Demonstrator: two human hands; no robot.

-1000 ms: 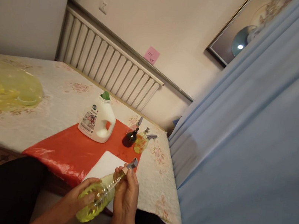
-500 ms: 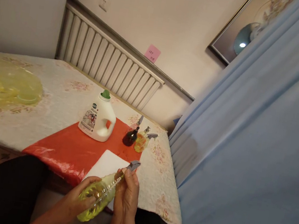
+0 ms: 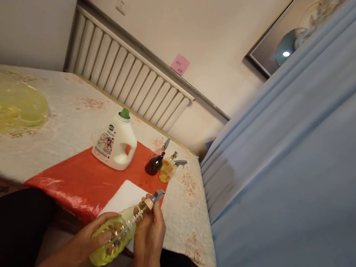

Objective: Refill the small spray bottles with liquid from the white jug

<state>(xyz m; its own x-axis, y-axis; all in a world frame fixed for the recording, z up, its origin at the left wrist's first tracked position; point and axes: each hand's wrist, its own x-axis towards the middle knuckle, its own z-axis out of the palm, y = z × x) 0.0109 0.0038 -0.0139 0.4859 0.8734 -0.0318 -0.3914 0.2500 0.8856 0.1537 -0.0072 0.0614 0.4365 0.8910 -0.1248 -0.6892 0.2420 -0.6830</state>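
Spray bottle [image 3: 115,236] of yellow liquid, held tilted off the table's [image 3: 184,223] near edge: left hand [image 3: 96,233] wrapped around its body, right hand [image 3: 149,232] pinching the neck under the grey sprayer head [image 3: 156,196]. Looks like cap-twisting; next needs a firm counter-grip.

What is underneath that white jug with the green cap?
The white jug stands on a red plastic sheet, which lies over a flowered cloth covering the table. The sheet hides the cloth beneath the jug, and the cloth hides the tabletop.

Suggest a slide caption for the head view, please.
Left hand grips yellow spray bottle; right hand at its nozzle.
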